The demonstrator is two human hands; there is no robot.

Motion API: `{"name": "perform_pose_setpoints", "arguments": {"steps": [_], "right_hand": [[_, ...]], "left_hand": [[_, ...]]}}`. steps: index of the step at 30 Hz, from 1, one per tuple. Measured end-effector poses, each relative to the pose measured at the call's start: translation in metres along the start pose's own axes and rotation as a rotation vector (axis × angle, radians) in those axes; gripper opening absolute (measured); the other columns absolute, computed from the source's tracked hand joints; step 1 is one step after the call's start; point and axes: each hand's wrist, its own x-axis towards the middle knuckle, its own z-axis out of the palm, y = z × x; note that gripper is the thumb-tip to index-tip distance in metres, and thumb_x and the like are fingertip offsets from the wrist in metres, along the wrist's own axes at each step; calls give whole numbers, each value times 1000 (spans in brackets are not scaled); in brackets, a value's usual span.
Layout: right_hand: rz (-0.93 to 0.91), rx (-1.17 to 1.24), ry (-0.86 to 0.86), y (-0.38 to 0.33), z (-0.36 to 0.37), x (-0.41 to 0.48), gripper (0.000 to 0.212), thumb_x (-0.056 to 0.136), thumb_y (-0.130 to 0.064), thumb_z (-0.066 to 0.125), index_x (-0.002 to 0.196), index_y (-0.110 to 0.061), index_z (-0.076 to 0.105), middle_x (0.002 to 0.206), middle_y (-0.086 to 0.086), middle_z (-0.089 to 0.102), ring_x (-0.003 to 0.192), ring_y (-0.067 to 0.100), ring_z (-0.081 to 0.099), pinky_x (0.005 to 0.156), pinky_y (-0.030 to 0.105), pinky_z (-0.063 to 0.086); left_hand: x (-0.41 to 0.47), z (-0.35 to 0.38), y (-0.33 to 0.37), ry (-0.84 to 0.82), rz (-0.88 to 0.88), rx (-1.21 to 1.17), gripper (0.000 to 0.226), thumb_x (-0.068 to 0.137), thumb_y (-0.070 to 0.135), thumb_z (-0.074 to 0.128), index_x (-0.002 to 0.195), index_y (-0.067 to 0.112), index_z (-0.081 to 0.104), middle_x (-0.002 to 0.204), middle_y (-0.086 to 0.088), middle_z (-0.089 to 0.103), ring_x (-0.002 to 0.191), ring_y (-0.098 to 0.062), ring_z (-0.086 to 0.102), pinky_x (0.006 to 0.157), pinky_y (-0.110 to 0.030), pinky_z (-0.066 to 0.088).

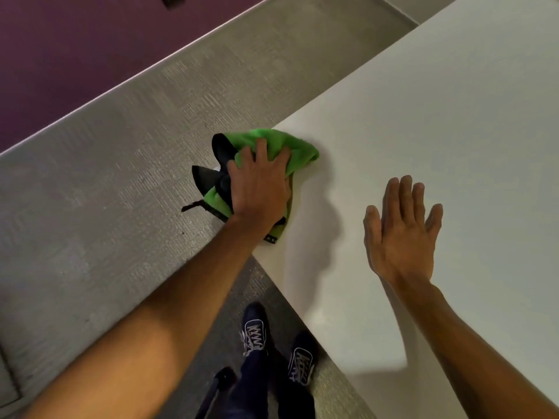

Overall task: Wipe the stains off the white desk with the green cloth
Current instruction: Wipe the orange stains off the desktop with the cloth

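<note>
The green cloth [284, 146], edged and backed in black, lies bunched over the near left corner of the white desk [438, 131], partly hanging past the edge. My left hand [260, 186] presses down on the cloth, fingers curled over it. My right hand [402, 228] rests flat on the desk to the right of the cloth, fingers spread and holding nothing. I can make out no distinct stains on the desk surface.
Grey carpet [121, 192] runs along the desk's left side, with a purple wall or panel [75, 49] beyond it. My two dark sneakers [278, 343] stand on the floor below the desk's near edge. A dark object [223, 379] sits by my feet.
</note>
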Motion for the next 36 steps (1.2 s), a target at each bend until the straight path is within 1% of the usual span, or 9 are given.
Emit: {"name": "perform_pose_setpoints", "arguments": {"steps": [3, 6, 12, 15, 18, 22, 29, 31, 36], "right_hand": [[-9, 6, 21, 0, 2, -2, 71, 108, -50, 12, 167, -11, 11, 176, 10, 7, 164, 29, 2, 131, 60, 3], [-12, 35, 23, 0, 2, -2, 71, 108, -51, 12, 167, -12, 10, 177, 10, 6, 164, 28, 1, 131, 60, 2], [-6, 29, 25, -1, 1, -1, 72, 108, -52, 11, 167, -12, 11, 177, 10, 8, 164, 29, 3, 131, 61, 3], [-2, 32, 24, 0, 2, -1, 72, 108, -53, 10, 167, -13, 10, 177, 9, 7, 164, 28, 2, 131, 60, 3], [-9, 28, 24, 1, 3, -1, 72, 107, -54, 9, 168, -14, 9, 177, 8, 7, 165, 27, 2, 131, 60, 3], [-20, 46, 24, 4, 4, -1, 73, 107, -54, 8, 168, -14, 9, 177, 7, 5, 165, 25, -1, 132, 58, 1], [-21, 37, 42, 3, 6, -1, 72, 108, -51, 12, 167, -12, 10, 177, 9, 7, 165, 27, 2, 131, 60, 3], [-19, 14, 46, 2, 7, -1, 71, 108, -50, 11, 167, -10, 10, 176, 11, 8, 164, 29, 4, 130, 61, 5], [-19, -25, 43, 0, 6, 0, 71, 108, -48, 12, 166, -8, 12, 176, 14, 11, 164, 32, 7, 129, 64, 9]], "left_hand": [[28, 0, 2, -23, -41, -3, 35, 94, 35, 52, 127, 25, 51, 143, -18, 43, 115, -39, 51, 89, -52, 42], [21, -4, 6, -36, -81, -9, 32, 95, 34, 51, 125, 25, 52, 144, -16, 43, 117, -38, 50, 88, -51, 41], [-85, -17, 12, -14, 59, -61, 51, 85, 38, 61, 134, 28, 49, 132, -13, 48, 107, -33, 51, 85, -49, 44], [-108, -16, 6, -32, 61, -77, 55, 83, 40, 64, 135, 29, 48, 129, -13, 49, 104, -32, 51, 83, -49, 46], [-96, -11, -3, -38, -2, -75, 54, 83, 40, 63, 134, 30, 50, 127, -13, 49, 103, -32, 51, 81, -50, 50], [-54, -3, -28, -25, -239, -79, 47, 89, 41, 56, 134, 28, 49, 130, -15, 46, 109, -36, 51, 85, -52, 48], [-1, 3, -43, 8, -355, -75, 39, 92, 39, 55, 127, 23, 50, 131, -18, 45, 107, -39, 52, 82, -54, 46], [14, 3, -40, -5, -326, -77, 37, 93, 39, 52, 125, 21, 50, 135, -19, 42, 111, -40, 51, 83, -54, 46], [44, 3, -21, -26, -136, -53, 38, 94, 43, 52, 125, 22, 52, 142, -18, 39, 115, -39, 49, 84, -52, 45]]}}
